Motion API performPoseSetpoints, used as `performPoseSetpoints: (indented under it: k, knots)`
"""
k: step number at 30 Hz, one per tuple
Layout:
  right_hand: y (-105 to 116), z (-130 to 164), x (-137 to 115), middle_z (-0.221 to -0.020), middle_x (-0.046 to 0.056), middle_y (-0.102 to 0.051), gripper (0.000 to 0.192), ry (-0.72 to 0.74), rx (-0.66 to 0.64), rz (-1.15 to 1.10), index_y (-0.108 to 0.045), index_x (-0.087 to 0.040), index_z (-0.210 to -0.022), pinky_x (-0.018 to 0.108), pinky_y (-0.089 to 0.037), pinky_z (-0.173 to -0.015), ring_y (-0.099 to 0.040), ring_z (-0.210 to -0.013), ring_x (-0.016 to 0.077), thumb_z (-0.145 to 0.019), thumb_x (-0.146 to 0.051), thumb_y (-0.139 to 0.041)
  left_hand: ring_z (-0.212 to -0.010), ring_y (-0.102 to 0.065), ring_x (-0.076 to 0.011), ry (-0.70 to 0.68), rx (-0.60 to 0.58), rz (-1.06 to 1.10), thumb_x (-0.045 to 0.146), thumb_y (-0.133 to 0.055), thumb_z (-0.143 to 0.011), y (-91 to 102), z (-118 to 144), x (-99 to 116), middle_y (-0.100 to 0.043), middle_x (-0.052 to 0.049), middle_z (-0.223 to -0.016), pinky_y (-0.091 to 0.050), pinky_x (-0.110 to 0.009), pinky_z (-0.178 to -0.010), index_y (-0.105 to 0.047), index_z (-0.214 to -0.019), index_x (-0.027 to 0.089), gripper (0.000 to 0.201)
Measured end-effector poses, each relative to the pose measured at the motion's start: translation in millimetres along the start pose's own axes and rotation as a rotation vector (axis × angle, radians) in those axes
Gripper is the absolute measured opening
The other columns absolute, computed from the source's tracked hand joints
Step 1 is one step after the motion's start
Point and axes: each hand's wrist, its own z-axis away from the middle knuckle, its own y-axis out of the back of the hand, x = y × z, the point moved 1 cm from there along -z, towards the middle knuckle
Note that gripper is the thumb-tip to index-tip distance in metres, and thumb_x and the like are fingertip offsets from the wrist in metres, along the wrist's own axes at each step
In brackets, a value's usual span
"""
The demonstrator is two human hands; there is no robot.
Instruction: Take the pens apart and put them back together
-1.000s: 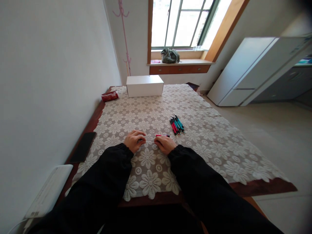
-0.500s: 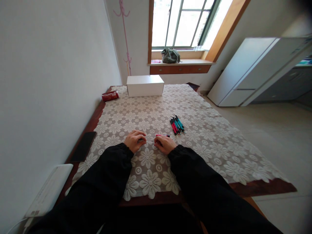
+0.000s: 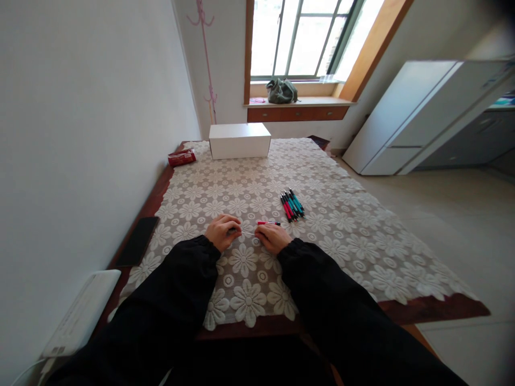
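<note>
Between my two hands runs a thin white rod (image 3: 248, 233), much like a pen refill, low over the lace cloth. My left hand (image 3: 222, 231) pinches its left end, and a small dark part shows under those fingers. The other end sits in the closed fingers of my right hand (image 3: 273, 237), which cover it. Just beyond the right knuckles lies a pink and black pen (image 3: 268, 223), partly hidden by that hand. Farther right, a row of several pens (image 3: 292, 205), pink and teal with black parts, rests side by side on the cloth.
A lace tablecloth (image 3: 243, 260) covers the dark wooden table. At its far end stand a white box (image 3: 240, 141) and a red packet (image 3: 182, 157). Along the left edge lie a black flat object (image 3: 139, 241) and a white power strip (image 3: 82, 313) by the wall.
</note>
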Motion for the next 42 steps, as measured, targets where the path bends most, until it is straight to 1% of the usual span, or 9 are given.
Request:
performPoseSetpoints:
  k: [3,10,13,17,23,27,32,39,42]
  knots:
    - [-0.7,0.2,0.4,-0.09,0.006,-0.067,0.012,-0.011,0.003,-0.004,-0.06,-0.02,-0.09,0.03,-0.044,-0.084,-0.062,-0.089,0.0198,-0.094,-0.025,-0.049,-0.1,-0.062,-0.0212,-0.001,-0.002,-0.003,0.028,-0.071,-0.081,0.0,-0.2,0.3,-0.07,-0.004,-0.102,-0.05,-0.039,-0.091,-0.069,-0.083,0.023,0.006]
    - [-0.3,0.3,1.1,-0.085,0.004,-0.065,0.006,-0.052,0.0,0.002,-0.058,-0.02,-0.091,0.029,-0.044,-0.081,-0.06,-0.083,0.0186,-0.09,-0.027,-0.057,-0.1,-0.062,-0.0211,0.005,-0.014,-0.014,0.031,-0.07,-0.082,0.6,-0.4,1.2,-0.07,-0.004,-0.102,-0.05,-0.039,-0.091,-0.07,-0.083,0.024,0.007]
    - [-0.1,0.5,0.8,-0.088,0.005,-0.066,0.007,-0.039,0.004,-0.008,-0.059,-0.02,-0.091,0.029,-0.044,-0.081,-0.061,-0.086,0.0186,-0.091,-0.026,-0.054,-0.099,-0.062,-0.0207,0.007,-0.015,-0.01,0.032,-0.069,-0.083,0.6,-0.5,1.6,-0.07,-0.004,-0.102,-0.051,-0.039,-0.092,-0.07,-0.083,0.024,0.008]
    - [-0.1,0.9,0.3,-0.092,0.006,-0.067,0.013,-0.014,0.016,-0.013,-0.06,-0.02,-0.09,0.03,-0.045,-0.085,-0.061,-0.09,0.0188,-0.094,-0.025,-0.049,-0.098,-0.062,-0.0203,0.01,-0.007,-0.004,0.033,-0.068,-0.084,0.4,-0.7,1.9,-0.07,-0.004,-0.101,-0.051,-0.038,-0.091,-0.07,-0.083,0.023,0.009]
    - [0.1,0.9,-0.1,-0.091,0.005,-0.066,0.007,-0.037,0.019,-0.012,-0.059,-0.021,-0.091,0.03,-0.045,-0.085,-0.061,-0.092,0.0196,-0.091,-0.025,-0.054,-0.099,-0.063,-0.0203,0.008,-0.014,0.006,0.032,-0.068,-0.084,0.6,-0.7,1.6,-0.07,-0.005,-0.101,-0.051,-0.038,-0.091,-0.07,-0.083,0.023,0.009]
    - [0.1,0.8,0.3,-0.087,0.004,-0.064,0.004,-0.06,0.012,-0.006,-0.058,-0.021,-0.091,0.028,-0.044,-0.08,-0.06,-0.088,0.0188,-0.089,-0.025,-0.057,-0.099,-0.062,-0.0206,0.005,-0.019,0.0,0.032,-0.067,-0.084,0.7,-0.7,1.8,-0.07,-0.005,-0.1,-0.051,-0.039,-0.092,-0.07,-0.083,0.023,0.009]
    - [0.7,0.7,0.1,-0.085,0.004,-0.064,0.006,-0.05,0.01,-0.007,-0.058,-0.021,-0.09,0.028,-0.044,-0.08,-0.06,-0.084,0.0182,-0.09,-0.026,-0.056,-0.099,-0.062,-0.0205,0.008,-0.021,-0.003,0.032,-0.067,-0.084,0.6,-0.9,2.0,-0.07,-0.005,-0.1,-0.051,-0.038,-0.092,-0.07,-0.083,0.023,0.009]
    - [0.9,0.7,-1.2,-0.093,0.007,-0.067,0.015,-0.008,0.018,-0.007,-0.061,-0.02,-0.089,0.03,-0.045,-0.084,-0.061,-0.09,0.0192,-0.095,-0.026,-0.048,-0.099,-0.062,-0.0205,0.008,-0.021,0.011,0.031,-0.067,-0.084,0.6,-1.1,2.1,-0.07,-0.005,-0.101,-0.051,-0.038,-0.092,-0.069,-0.083,0.022,0.01]
    - [0.0,0.8,-0.5,-0.093,0.007,-0.067,0.013,-0.019,0.016,-0.012,-0.061,-0.02,-0.09,0.029,-0.045,-0.083,-0.061,-0.089,0.019,-0.093,-0.027,-0.051,-0.1,-0.062,-0.0206,0.01,-0.022,0.011,0.031,-0.067,-0.084,0.6,-1.0,2.1,-0.07,-0.005,-0.101,-0.05,-0.039,-0.092,-0.069,-0.084,0.022,0.009]
